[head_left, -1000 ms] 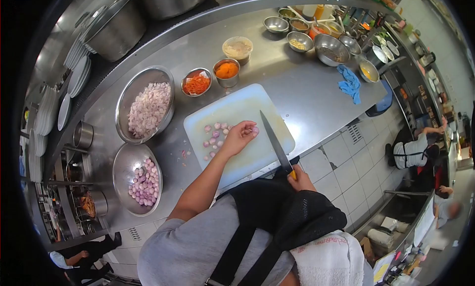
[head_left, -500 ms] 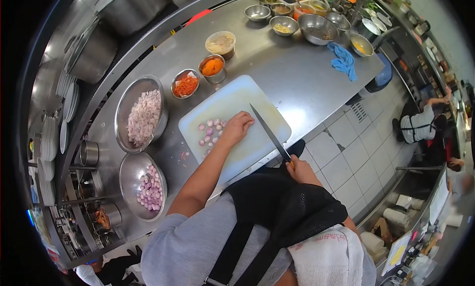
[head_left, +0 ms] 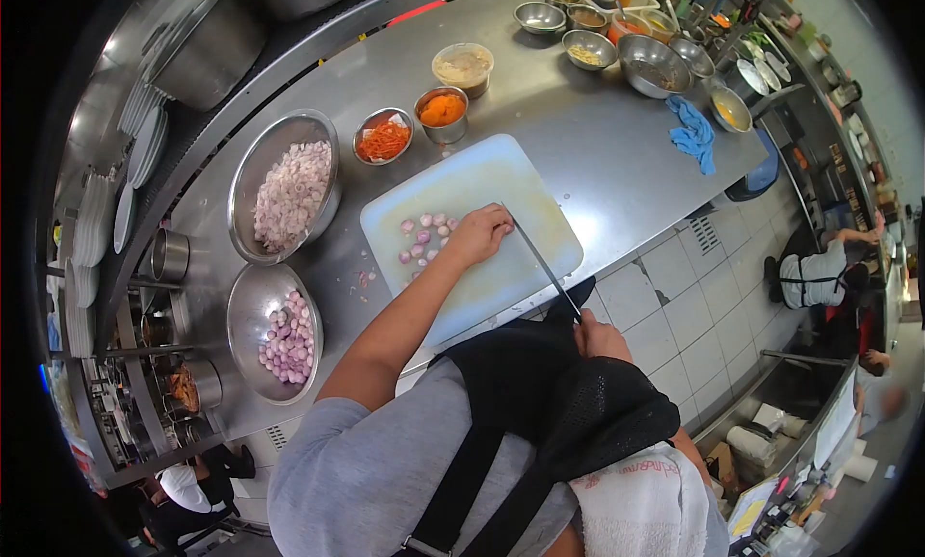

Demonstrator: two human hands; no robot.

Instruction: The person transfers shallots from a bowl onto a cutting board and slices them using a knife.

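My left hand (head_left: 482, 234) rests on the pale cutting board (head_left: 525, 176), fingers curled together and pressed down; what they pinch is hidden. Just beside those fingertips lies the tip of a long knife (head_left: 544, 264). Its handle is in my closed right hand (head_left: 602, 339), past the board's near edge. Several peeled shallots (head_left: 423, 236) sit on the board to the left of my left hand, some partly behind the wrist.
Left of the board stand a steel bowl (head_left: 325, 210) of chopped shallots and another bowl (head_left: 249, 311) holding whole ones. Behind it are containers of shredded carrot (head_left: 383, 141), orange mash (head_left: 442, 110) and a pale mix (head_left: 462, 66). A blue cloth (head_left: 692, 138) lies far right; co-workers (head_left: 814, 278) stand beyond.
The camera view has shifted, so the counter sits differently in the frame. The knife tip has come in beside my left fingertips, its blade now seen more edge-on.
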